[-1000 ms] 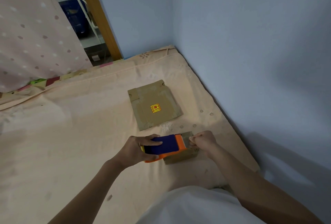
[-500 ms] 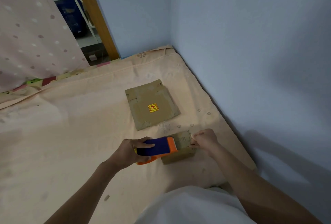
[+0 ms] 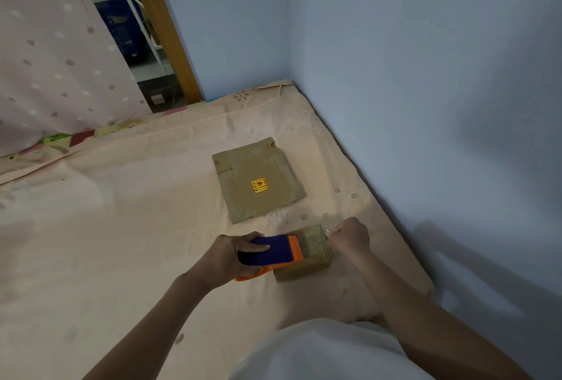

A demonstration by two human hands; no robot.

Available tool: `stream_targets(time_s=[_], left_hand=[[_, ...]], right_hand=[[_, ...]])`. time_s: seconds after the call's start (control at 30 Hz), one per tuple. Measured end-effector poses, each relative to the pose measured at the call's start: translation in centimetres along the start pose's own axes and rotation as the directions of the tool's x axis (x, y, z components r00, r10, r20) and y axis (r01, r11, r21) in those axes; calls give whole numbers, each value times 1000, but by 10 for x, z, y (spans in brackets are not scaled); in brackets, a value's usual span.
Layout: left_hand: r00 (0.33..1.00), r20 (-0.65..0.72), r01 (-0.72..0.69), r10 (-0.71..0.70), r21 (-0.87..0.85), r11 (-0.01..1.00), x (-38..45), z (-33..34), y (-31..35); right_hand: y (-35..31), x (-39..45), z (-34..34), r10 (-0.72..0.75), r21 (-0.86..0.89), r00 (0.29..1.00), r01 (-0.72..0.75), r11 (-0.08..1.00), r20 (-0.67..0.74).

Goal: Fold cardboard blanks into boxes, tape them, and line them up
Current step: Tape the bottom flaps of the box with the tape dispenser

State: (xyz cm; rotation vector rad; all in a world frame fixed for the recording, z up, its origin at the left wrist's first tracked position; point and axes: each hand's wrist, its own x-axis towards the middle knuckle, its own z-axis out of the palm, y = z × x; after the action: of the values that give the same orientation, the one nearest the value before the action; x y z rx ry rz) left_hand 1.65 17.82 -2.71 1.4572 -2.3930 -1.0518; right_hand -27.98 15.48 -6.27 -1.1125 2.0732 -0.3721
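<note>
A small folded cardboard box [image 3: 310, 258] sits on the peach bedsheet [image 3: 106, 243] near the wall. My left hand [image 3: 231, 253] grips a blue and orange tape dispenser [image 3: 270, 253] that lies across the box's left side. My right hand [image 3: 349, 238] pinches the clear tape end at the box's far right edge, and a strip of tape spans the box top between dispenser and fingers. Beyond the box lies a flat cardboard blank [image 3: 258, 179] with a yellow and red sticker.
Blue walls [image 3: 425, 106] close the bed on the right and at the back corner. A pink dotted curtain [image 3: 54, 60] hangs at the left, beside a wooden door frame [image 3: 161, 24]. My white-clad knee [image 3: 328, 349] fills the bottom.
The dispenser has slid left across the box top, away from my right hand, and more of the taped top shows. The right hand has stayed at the box's edge.
</note>
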Motion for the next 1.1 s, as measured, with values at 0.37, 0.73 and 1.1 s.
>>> stream_targets(time_s=[0.37,0.73,1.1], left_hand=[[1000,6,-29,29,48,998,2,0,7],[998,39,-48,46,70,996,9,-2,6],[999,19,-51,50,52,997,10,1,10]], right_hand=[[3,5,4,-7,-72,999,4,997,-42],[14,13,8,-28,-33,999,27,999,-19],[13,15,22,64,-138,998,-62,988,7]])
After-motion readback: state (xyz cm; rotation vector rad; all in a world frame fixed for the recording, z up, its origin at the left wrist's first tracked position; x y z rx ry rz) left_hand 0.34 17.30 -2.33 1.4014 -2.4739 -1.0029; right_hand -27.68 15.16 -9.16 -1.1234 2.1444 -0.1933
